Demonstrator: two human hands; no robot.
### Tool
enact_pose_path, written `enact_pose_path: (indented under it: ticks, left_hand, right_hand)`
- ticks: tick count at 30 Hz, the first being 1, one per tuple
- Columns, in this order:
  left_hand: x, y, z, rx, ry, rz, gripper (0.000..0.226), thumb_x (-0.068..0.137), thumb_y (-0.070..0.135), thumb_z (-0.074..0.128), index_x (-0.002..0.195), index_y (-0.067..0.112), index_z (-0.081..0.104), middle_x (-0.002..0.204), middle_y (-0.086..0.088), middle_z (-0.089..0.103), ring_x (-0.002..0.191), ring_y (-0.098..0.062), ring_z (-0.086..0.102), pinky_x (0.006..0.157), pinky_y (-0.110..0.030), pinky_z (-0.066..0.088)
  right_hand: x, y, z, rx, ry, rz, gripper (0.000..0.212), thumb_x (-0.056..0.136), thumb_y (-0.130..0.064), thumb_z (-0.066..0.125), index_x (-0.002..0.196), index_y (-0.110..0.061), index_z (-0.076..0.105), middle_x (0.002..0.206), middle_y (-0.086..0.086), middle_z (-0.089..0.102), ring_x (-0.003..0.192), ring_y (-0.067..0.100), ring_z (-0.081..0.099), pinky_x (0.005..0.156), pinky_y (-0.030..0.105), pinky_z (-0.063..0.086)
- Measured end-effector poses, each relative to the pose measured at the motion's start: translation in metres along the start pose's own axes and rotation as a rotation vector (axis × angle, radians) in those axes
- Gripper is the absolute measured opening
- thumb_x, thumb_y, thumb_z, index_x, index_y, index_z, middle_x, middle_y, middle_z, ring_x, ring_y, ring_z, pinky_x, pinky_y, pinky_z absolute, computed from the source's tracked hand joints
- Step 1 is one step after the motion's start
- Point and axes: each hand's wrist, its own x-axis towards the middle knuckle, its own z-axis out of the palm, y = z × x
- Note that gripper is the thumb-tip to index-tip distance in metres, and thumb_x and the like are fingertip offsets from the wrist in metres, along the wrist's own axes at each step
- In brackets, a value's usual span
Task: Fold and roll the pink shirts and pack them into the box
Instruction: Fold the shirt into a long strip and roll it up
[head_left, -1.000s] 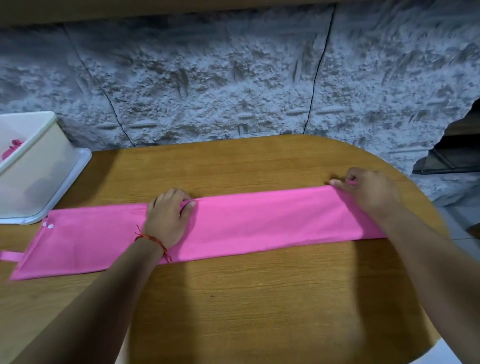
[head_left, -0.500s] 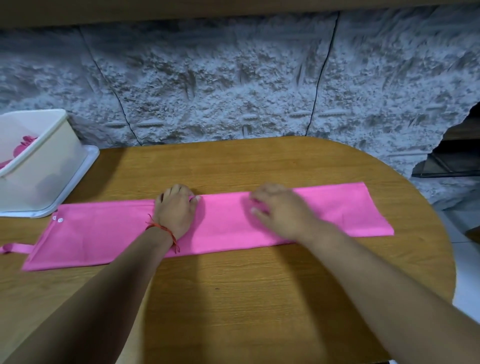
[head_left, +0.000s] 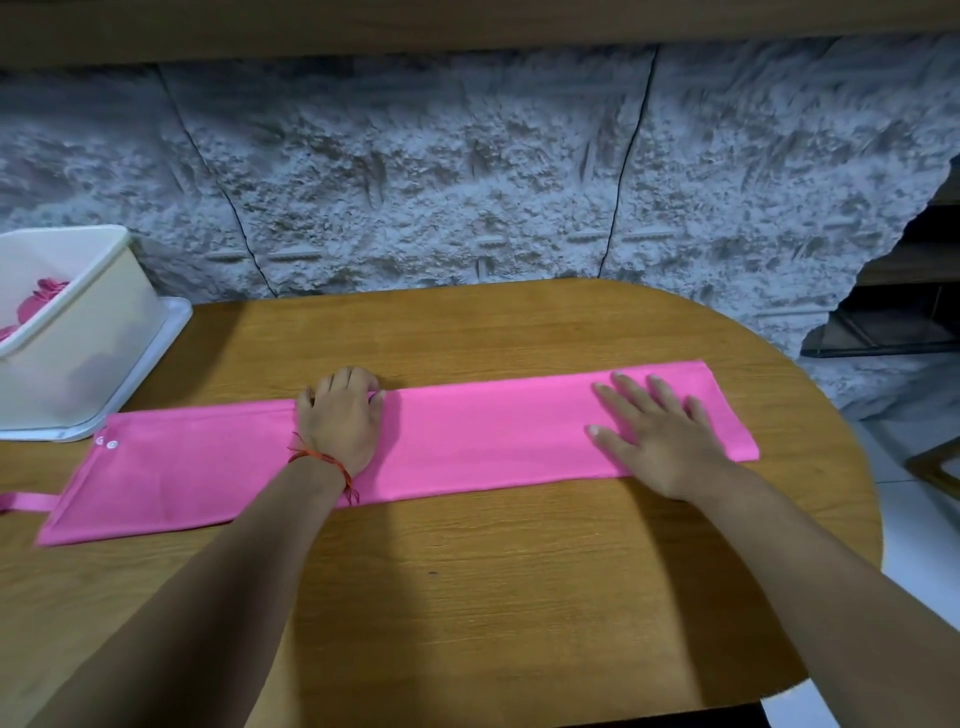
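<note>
Pressing the right hand (head_left: 660, 434), fingers straight and spread, onto the folded pink shirt (head_left: 493, 431) beside its right end; resting the left hand (head_left: 340, 418) mid-strip, fingers bent at the far edge, pinch unclear. Lying lengthwise left-to-right under both hands.

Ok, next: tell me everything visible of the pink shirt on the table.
The pink shirt is plain, matte cloth, folded into a long flat band across the wooden table. Two white snaps sit at its left end, where a narrow pink strap sticks out. The left hand lies on its middle, fingers bent at the far edge; the right hand presses flat near its right end.
</note>
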Motion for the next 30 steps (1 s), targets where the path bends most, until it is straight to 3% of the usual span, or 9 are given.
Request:
enact_pose_path:
  ticks: [7,11,14,17,21,24,27,30]
  left_hand:
    - [0.01,0.023,-0.014,0.012,-0.109,0.159,0.014,0.103,0.044,0.05,0.107,0.033,0.059,0.116,0.009,0.059,0.118,-0.02,0.052,0.107,-0.049,0.037]
    - [0.018,0.046,-0.012,-0.001,-0.23,0.185,0.02,0.101,0.044,0.055,0.112,0.028,0.063,0.112,0.005,0.054,0.119,-0.021,0.051,0.102,-0.044,0.041]
    - [0.024,0.057,-0.011,0.003,-0.269,0.207,0.017,0.1,0.045,0.058,0.104,0.029,0.061,0.111,0.004,0.051,0.117,-0.02,0.048,0.103,-0.044,0.041]
    - [0.025,0.058,-0.012,0.014,-0.261,0.27,0.008,0.103,0.038,0.054,0.1,0.031,0.055,0.11,0.006,0.052,0.113,-0.02,0.047,0.102,-0.042,0.039]
    - [0.018,0.048,-0.012,-0.049,-0.205,0.313,0.009,0.105,0.03,0.05,0.111,0.027,0.056,0.111,0.008,0.056,0.108,-0.018,0.049,0.099,-0.042,0.041]
    - [0.011,0.047,-0.014,-0.07,-0.082,0.378,0.004,0.103,0.028,0.048,0.103,0.027,0.052,0.096,0.009,0.055,0.095,-0.02,0.05,0.084,-0.039,0.039]
    - [0.009,0.048,-0.019,-0.19,-0.152,0.379,0.008,0.102,0.033,0.047,0.096,0.031,0.042,0.072,0.006,0.056,0.067,-0.017,0.054,0.058,-0.033,0.036]
    - [0.014,0.049,-0.029,-0.227,-0.222,0.387,0.012,0.103,0.034,0.045,0.093,0.032,0.039,0.066,0.001,0.058,0.058,-0.019,0.055,0.051,-0.035,0.039]
  right_hand:
    - [-0.014,0.017,-0.006,-0.013,0.112,0.141,0.064,0.103,-0.069,0.021,0.162,-0.045,0.02,0.173,-0.011,0.015,0.159,0.026,0.013,0.124,0.062,0.013]
    - [-0.013,-0.004,-0.004,0.009,0.181,0.071,0.052,0.108,-0.049,0.035,0.16,-0.04,0.033,0.169,-0.011,0.029,0.155,0.024,0.023,0.123,0.063,0.018]
    - [-0.006,-0.02,-0.005,0.051,0.197,-0.001,0.051,0.108,-0.041,0.04,0.159,-0.037,0.036,0.168,-0.011,0.031,0.154,0.022,0.024,0.123,0.061,0.019]
    - [0.002,-0.03,-0.01,0.087,0.223,-0.098,0.054,0.106,-0.037,0.048,0.159,-0.035,0.037,0.168,-0.009,0.032,0.155,0.02,0.023,0.125,0.059,0.017]
    - [0.008,-0.048,-0.015,0.124,0.246,-0.197,0.055,0.103,-0.035,0.054,0.157,-0.032,0.043,0.163,-0.011,0.039,0.151,0.017,0.03,0.125,0.054,0.02]
    - [-0.001,-0.071,-0.003,0.135,0.223,-0.341,0.055,0.101,-0.035,0.057,0.155,-0.032,0.046,0.16,-0.013,0.042,0.148,0.015,0.035,0.123,0.049,0.026]
    - [-0.007,-0.09,0.007,0.16,0.323,-0.434,0.058,0.097,-0.034,0.061,0.153,-0.031,0.047,0.161,-0.011,0.042,0.147,0.016,0.037,0.123,0.044,0.028]
    - [0.005,-0.105,-0.008,0.235,0.387,-0.403,0.061,0.097,-0.03,0.062,0.154,-0.029,0.044,0.165,-0.009,0.036,0.152,0.017,0.03,0.126,0.046,0.02]
